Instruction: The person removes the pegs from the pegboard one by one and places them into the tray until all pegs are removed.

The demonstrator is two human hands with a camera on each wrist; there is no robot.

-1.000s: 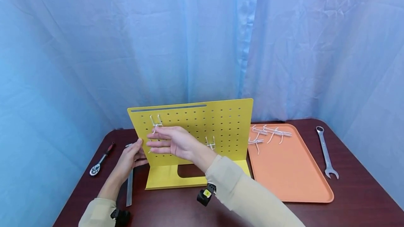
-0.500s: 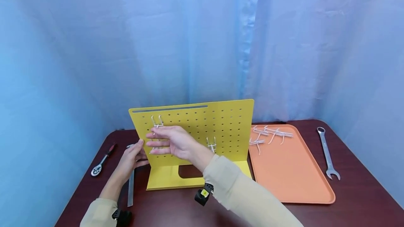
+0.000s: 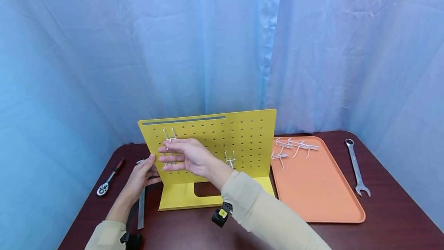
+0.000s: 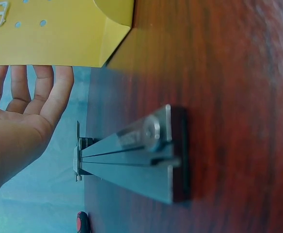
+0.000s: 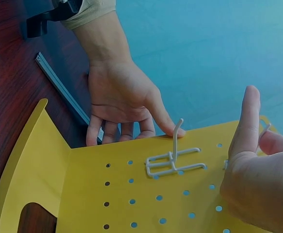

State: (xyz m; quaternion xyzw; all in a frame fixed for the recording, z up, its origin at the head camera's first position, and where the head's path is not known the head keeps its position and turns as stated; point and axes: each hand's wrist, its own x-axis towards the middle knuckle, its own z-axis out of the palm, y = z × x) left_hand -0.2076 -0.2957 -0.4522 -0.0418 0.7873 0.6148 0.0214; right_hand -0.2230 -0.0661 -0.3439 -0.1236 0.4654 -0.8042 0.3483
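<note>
A yellow pegboard stands on its base on the table. My left hand grips its left edge, thumb on the front and fingers behind. At the board's upper left, my right hand pinches a white wire pegboard hook, its other fingers spread; that thumb is mostly hidden in the head view. Whether the prongs sit fully in the holes, I cannot tell. Another white hook hangs lower on the left side, partly behind my right fingers in the head view. A third hook hangs right of the middle.
An orange tray on the right bears several white hooks at its far end. Beyond it lies a combination wrench. Left of the board are a long flat metal tool with a crosspiece and a ratchet. Curtains hang behind.
Hardly anything differs. Both hands keep their places at the board, and the right fingers shift only slightly at the upper hook. The whole head view sways a little.
</note>
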